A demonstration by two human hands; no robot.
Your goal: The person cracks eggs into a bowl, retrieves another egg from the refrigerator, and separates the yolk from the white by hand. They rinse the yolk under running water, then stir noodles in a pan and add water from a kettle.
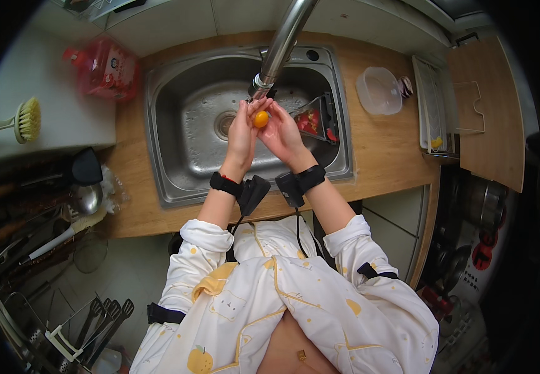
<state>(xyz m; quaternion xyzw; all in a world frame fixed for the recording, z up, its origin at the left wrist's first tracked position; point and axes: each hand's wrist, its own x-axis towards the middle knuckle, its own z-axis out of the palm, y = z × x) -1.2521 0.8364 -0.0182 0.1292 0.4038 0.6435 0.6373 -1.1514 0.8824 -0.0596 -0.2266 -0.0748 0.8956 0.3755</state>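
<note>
My left hand (242, 134) and my right hand (280, 134) are cupped together over the sink (186, 153), just below the spout of the metal faucet (277, 53). Between the palms they hold a small, round, orange-yellow fruit (261, 119), its exact kind too small to tell. Both hands' fingers curve up around it, touching at the tips. The sink's drain (223, 124) shows just left of my left hand. In the right corner of the sink, beside my right hand, stands a triangular strainer basket (326, 107) with red pieces in it.
A clear plastic container (379, 90) sits on the wooden counter (376, 146) at right, near a white dish rack (429, 106). A pink bottle (105, 68) and a scrub brush (27, 120) lie at left. Utensils including a ladle (88, 199) crowd the lower left.
</note>
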